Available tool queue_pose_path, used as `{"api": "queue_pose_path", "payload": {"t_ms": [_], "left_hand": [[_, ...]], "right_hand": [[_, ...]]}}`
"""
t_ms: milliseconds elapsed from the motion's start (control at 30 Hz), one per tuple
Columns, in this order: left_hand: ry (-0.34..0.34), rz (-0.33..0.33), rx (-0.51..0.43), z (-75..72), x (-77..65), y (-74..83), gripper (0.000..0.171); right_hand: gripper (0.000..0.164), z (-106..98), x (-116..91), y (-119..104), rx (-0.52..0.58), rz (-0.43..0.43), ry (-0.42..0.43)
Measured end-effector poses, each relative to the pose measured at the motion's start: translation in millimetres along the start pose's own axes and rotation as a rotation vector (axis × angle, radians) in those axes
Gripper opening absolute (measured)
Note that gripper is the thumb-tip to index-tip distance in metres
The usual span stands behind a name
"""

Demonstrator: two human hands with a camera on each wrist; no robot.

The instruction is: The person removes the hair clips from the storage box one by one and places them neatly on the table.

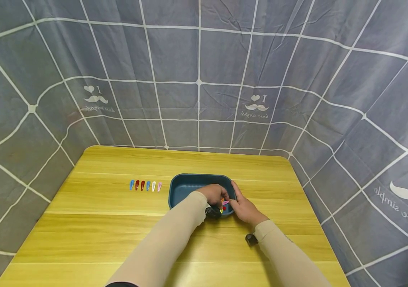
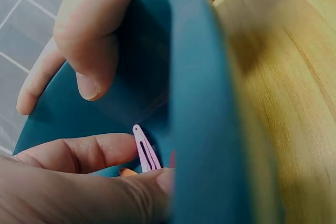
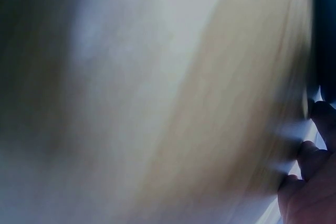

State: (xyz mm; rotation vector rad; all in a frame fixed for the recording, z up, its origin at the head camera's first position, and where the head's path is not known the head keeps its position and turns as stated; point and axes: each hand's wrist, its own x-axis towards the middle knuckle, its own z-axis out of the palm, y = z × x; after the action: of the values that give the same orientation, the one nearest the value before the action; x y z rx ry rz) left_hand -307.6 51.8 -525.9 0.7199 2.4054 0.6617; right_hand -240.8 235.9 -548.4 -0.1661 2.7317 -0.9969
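A dark blue plastic tray [image 1: 186, 176] stands on the table, with my left hand [image 1: 214, 194] reaching into its right end. Between thumb and index finger, that hand pinches a pink snap hair clip [image 2: 146, 150], whose narrow end points up in the left wrist view. An orange clip [image 2: 127, 172] lies just beneath, partly hidden by the fingers. Yellow [image 1: 221, 210] and red [image 1: 224, 208] pieces show low in the tray. My right hand [image 1: 246, 208] grips the tray's right wall, its thumb [image 2: 90, 85] over the rim inside and its fingers along the outside.
Left of the tray, several hair clips lie in a neat row on the wooden table [image 1: 110, 231]: blue [image 1: 132, 184], dark red [image 1: 137, 185], another dark red, another blue, white [image 1: 153, 186] and pink [image 1: 159, 186]. A grey checked curtain [image 1: 175, 99] hangs around the table's back and sides.
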Motion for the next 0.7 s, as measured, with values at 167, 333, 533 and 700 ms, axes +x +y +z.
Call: {"api": "queue_pose_path", "payload": {"t_ms": [167, 333, 533, 700], "left_hand": [[0.006, -0.012, -0.024, 0.4, -1.0, 0.1, 0.023], [0.018, -0.008, -0.03, 1.2, -0.2, -2.0, 0.019], [0.023, -0.013, -0.069, 1.7, 3.1, -6.2, 0.021], [0.026, -0.005, -0.066, 2.5, 6.3, -9.1, 0.022]], "right_hand": [[0.073, 0.8, 0.1, -0.1, 0.003, -0.001, 0.0], [0.073, 1.0, 0.3, -0.1, 0.007, -0.011, -0.001], [0.073, 0.7, 0.3, -0.7, 0.012, -0.011, 0.002], [0.074, 0.8, 0.4, -0.5, 0.022, -0.01, -0.003]]}}
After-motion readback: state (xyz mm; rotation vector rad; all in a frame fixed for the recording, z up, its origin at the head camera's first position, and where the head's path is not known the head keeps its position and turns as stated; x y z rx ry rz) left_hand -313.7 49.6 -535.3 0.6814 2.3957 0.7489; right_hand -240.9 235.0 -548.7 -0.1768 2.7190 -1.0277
